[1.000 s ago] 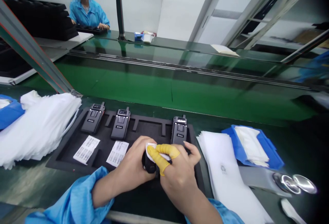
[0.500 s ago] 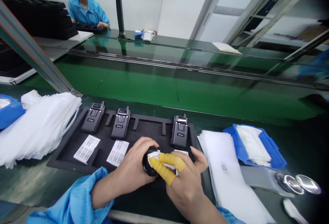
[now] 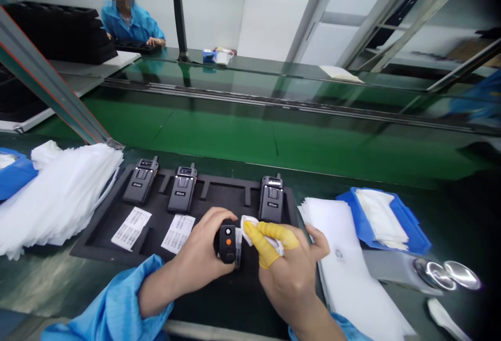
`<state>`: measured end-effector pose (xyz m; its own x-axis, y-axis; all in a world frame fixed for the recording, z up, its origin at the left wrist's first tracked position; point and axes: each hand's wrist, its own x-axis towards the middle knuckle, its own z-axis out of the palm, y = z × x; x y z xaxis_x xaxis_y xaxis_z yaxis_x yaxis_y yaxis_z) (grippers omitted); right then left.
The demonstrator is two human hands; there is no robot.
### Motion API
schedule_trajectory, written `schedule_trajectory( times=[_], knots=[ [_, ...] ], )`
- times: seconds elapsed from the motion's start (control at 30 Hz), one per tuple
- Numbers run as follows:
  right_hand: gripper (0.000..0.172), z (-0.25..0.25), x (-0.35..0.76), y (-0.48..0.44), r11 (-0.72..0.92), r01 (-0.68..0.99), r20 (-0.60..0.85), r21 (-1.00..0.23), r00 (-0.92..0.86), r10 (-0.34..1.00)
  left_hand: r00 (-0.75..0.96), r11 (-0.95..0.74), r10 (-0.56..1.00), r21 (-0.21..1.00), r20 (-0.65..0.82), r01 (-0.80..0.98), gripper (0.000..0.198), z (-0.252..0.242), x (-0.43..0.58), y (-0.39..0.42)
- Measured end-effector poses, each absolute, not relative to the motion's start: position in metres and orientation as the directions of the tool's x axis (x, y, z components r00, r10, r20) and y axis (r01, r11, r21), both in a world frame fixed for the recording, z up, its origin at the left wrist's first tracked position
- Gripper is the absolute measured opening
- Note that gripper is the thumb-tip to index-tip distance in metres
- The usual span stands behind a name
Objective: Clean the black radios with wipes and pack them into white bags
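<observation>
My left hand [image 3: 203, 249] is wrapped round a black walkie-talkie [image 3: 227, 244], held on end so that a white and an orange button face me. Just to its right, my right hand [image 3: 287, 262] pinches a folded white cloth [image 3: 250, 222] between fingers in yellow finger cots; the cloth is apart from the radio. Under both hands lies a black foam tray [image 3: 105, 228]. Three similar walkie-talkies stand in its far row: one at the left [image 3: 141, 180], another beside it [image 3: 182, 188] and a third at the right [image 3: 271, 198]. Printed label sheets [image 3: 131, 228] lie in front.
White sleeves are stacked at the left [image 3: 66, 189] and right [image 3: 348, 262]. A blue bin [image 3: 418, 236] with white cloths stands at the right, near a round metal lidded item [image 3: 434, 274] and a white-handled tool [image 3: 446, 317]. A co-worker [image 3: 131, 22] sits across the green belt [image 3: 219, 121].
My right hand has drawn the cloth off the walkie-talkie's end and moved slightly right. The buttons on that end now show. My left hand keeps its hold.
</observation>
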<state>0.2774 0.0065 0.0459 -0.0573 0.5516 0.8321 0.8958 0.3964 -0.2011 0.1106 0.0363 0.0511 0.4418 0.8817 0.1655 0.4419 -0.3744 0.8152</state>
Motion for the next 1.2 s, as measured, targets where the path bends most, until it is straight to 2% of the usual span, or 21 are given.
schedule_trajectory(
  times=[0.1, 0.23, 0.47, 0.8, 1.2],
  knots=[
    [0.035, 0.048, 0.266, 0.007, 0.437, 0.874, 0.821, -0.213, -0.082, 0.566, 0.447, -0.380, 0.877, 0.822, 0.175, 0.424, 0.056, 0.051, 0.111, 0.036],
    [0.036, 0.046, 0.255, 0.005, 0.487, 0.858, 0.833, -0.161, -0.146, 0.533, 0.454, -0.394, 0.869, 0.830, 0.196, 0.395, 0.049, 0.050, 0.112, 0.037],
    [0.028, 0.047, 0.253, 0.012, 0.340, 0.935, 0.864, -0.100, -0.088, 0.495, 0.444, -0.364, 0.881, 0.830, 0.160, 0.423, 0.055, 0.054, 0.115, 0.037],
    [0.030, 0.023, 0.266, 0.012, 0.292, 0.935, 0.768, -0.201, -0.034, 0.640, 0.424, -0.375, 0.888, 0.814, 0.178, 0.444, 0.058, 0.051, 0.113, 0.036],
    [0.031, 0.023, 0.269, 0.011, 0.308, 0.918, 0.756, -0.251, -0.014, 0.655, 0.412, -0.357, 0.897, 0.809, 0.158, 0.467, 0.058, 0.051, 0.111, 0.037]
  ],
)
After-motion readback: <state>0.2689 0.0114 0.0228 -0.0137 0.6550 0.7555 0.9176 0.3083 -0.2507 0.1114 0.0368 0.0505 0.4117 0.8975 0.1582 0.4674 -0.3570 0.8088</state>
